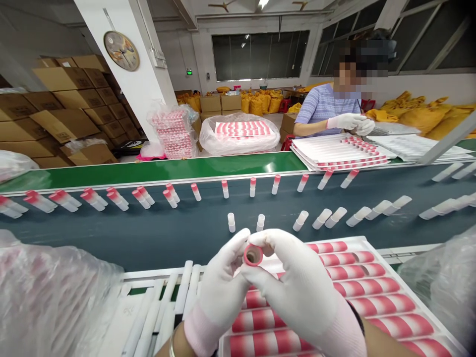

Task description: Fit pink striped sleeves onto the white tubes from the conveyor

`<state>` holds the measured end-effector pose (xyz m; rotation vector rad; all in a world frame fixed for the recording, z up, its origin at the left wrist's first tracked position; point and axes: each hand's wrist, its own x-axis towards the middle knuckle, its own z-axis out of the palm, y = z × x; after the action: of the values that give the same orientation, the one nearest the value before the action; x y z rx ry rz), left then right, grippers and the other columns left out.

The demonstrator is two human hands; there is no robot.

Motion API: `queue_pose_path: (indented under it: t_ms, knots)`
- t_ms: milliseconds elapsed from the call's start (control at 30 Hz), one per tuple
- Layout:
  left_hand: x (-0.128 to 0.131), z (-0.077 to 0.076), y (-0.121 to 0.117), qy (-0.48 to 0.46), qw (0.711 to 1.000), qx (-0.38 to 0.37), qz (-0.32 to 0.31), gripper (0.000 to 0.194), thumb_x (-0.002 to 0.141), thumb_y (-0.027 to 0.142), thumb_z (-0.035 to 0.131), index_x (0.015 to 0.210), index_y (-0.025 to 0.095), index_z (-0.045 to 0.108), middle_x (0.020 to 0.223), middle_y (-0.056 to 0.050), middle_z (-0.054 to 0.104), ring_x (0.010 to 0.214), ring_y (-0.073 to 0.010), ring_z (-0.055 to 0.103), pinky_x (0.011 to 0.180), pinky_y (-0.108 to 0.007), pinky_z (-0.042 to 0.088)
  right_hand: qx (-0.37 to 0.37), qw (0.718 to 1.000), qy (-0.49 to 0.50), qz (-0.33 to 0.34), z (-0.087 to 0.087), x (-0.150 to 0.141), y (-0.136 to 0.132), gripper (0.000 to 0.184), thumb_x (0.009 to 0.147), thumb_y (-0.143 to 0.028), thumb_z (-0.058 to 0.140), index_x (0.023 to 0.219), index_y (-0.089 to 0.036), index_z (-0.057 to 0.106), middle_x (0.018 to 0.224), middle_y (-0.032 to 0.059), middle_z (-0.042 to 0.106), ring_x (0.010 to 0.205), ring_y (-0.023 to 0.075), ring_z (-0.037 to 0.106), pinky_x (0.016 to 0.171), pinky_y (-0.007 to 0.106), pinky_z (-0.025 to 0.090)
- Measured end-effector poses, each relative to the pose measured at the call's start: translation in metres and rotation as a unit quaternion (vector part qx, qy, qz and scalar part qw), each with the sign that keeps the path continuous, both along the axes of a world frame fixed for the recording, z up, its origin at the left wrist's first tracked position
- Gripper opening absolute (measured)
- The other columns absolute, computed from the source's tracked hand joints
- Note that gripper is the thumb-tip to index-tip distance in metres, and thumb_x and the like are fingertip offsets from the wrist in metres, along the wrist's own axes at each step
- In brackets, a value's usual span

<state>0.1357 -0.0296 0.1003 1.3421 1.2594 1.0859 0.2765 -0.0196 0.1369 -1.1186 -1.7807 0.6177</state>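
Observation:
Close above the tray, both my gloved hands hold one short hollow tube (253, 255) with a pink rim, its open end turned toward me. The fingers of my left hand (219, 290) close on its left side. My right hand (303, 285) pinches it from the right with thumb and forefinger. Below lies a white tray (359, 241) with rows of pink-and-white tubes (256, 317) lying on their sides, partly hidden by my hands. Just beyond stand small white tubes (231, 222) on a dark belt (178, 233).
Farther back on the belt stands a row of pink-topped tubes (225, 189). A green strip (238, 163) runs behind it. Opposite, a co-worker (327, 106) in white gloves handles something small over stacked trays (316, 148). Plastic bags (48, 292) and white rods (184, 285) lie at left.

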Motion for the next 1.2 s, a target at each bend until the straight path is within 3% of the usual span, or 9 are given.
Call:
queue_pose_path:
  t_ms: [200,333,433,533,633,733,1033,1133,1200]
  knots:
    - [-0.006,-0.013,-0.006,-0.007,0.997,-0.003,0.074,0.052,0.084,0.032,0.066,0.133,0.022,0.056,0.117,-0.008,0.072,0.099,-0.0245,0.070,0.083,-0.032,0.059,-0.025,0.999,0.028,0.013,-0.017,-0.011,0.003,0.008,0.081,-0.015,0.061,0.083,-0.023,0.058,0.082,-0.0038,0.065,0.076,0.0125,0.062,0.067,0.023,0.049]
    - [-0.013,-0.019,0.006,0.003,0.995,0.002,0.096,0.047,0.078,0.029,0.070,0.125,0.023,0.063,0.118,-0.007,0.071,0.102,-0.0263,0.069,0.081,-0.032,0.060,-0.018,0.999,0.033,0.014,-0.031,-0.021,0.016,0.005,0.082,-0.019,0.061,0.086,-0.022,0.061,0.084,-0.0012,0.068,0.079,0.0152,0.065,0.070,0.027,0.053]
    - [-0.034,-0.029,0.049,0.012,0.993,0.035,0.109,0.037,0.075,0.027,0.072,0.111,0.020,0.068,0.114,-0.007,0.072,0.106,-0.0262,0.067,0.092,-0.035,0.056,0.046,0.999,0.013,0.005,-0.037,-0.013,0.028,0.028,0.085,-0.033,0.063,0.110,-0.020,0.062,0.104,0.0068,0.070,0.095,0.0218,0.067,0.082,0.036,0.056]
    - [-0.070,-0.053,0.115,0.050,0.978,0.034,0.200,0.039,0.075,0.024,0.071,0.112,0.016,0.064,0.111,-0.008,0.072,0.106,-0.0241,0.067,0.093,-0.037,0.054,0.088,0.993,-0.013,-0.076,-0.035,0.009,0.034,0.051,0.087,-0.042,0.059,0.129,-0.014,0.052,0.111,0.0130,0.068,0.098,0.0235,0.067,0.085,0.040,0.057]
    - [-0.100,-0.081,0.178,0.100,0.968,0.006,0.228,0.029,0.079,0.020,0.069,0.106,0.011,0.064,0.096,-0.009,0.072,0.094,-0.0221,0.069,0.091,-0.042,0.054,0.066,0.986,-0.035,-0.147,-0.035,0.030,0.035,0.043,0.090,-0.036,0.052,0.127,-0.015,0.053,0.105,0.0104,0.070,0.093,0.0206,0.068,0.082,0.037,0.059]
    - [-0.108,-0.102,0.219,0.164,0.962,-0.012,0.217,0.018,0.087,0.025,0.065,0.099,0.012,0.065,0.093,-0.005,0.070,0.088,-0.0186,0.068,0.085,-0.041,0.055,0.034,0.985,-0.049,-0.164,-0.043,0.040,0.034,0.039,0.089,-0.034,0.051,0.125,-0.019,0.054,0.105,0.0082,0.070,0.092,0.0197,0.069,0.079,0.036,0.060]
    - [-0.101,-0.124,0.265,0.289,0.934,-0.044,0.206,0.029,0.091,0.032,0.061,0.113,0.014,0.061,0.108,-0.007,0.066,0.096,-0.0206,0.065,0.088,-0.043,0.052,-0.016,0.978,-0.110,-0.174,-0.071,0.077,0.028,0.035,0.089,-0.034,0.050,0.118,-0.018,0.059,0.106,0.0098,0.070,0.093,0.0218,0.070,0.080,0.037,0.059]
    - [-0.103,-0.123,0.266,0.298,0.930,-0.050,0.208,0.034,0.091,0.033,0.061,0.119,0.015,0.058,0.114,-0.009,0.065,0.102,-0.0223,0.063,0.091,-0.045,0.050,-0.051,0.961,-0.238,-0.133,-0.082,0.093,0.038,0.028,0.092,-0.023,0.042,0.109,-0.018,0.064,0.106,0.0089,0.069,0.097,0.0207,0.067,0.085,0.036,0.056]
    - [-0.106,-0.119,0.259,0.300,0.928,-0.050,0.213,0.036,0.091,0.035,0.061,0.121,0.015,0.057,0.120,-0.010,0.062,0.106,-0.0239,0.062,0.093,-0.047,0.049,-0.107,0.923,-0.364,-0.069,-0.093,0.099,0.047,0.026,0.089,-0.015,0.044,0.096,-0.020,0.068,0.097,0.0076,0.069,0.092,0.0201,0.066,0.084,0.035,0.053]
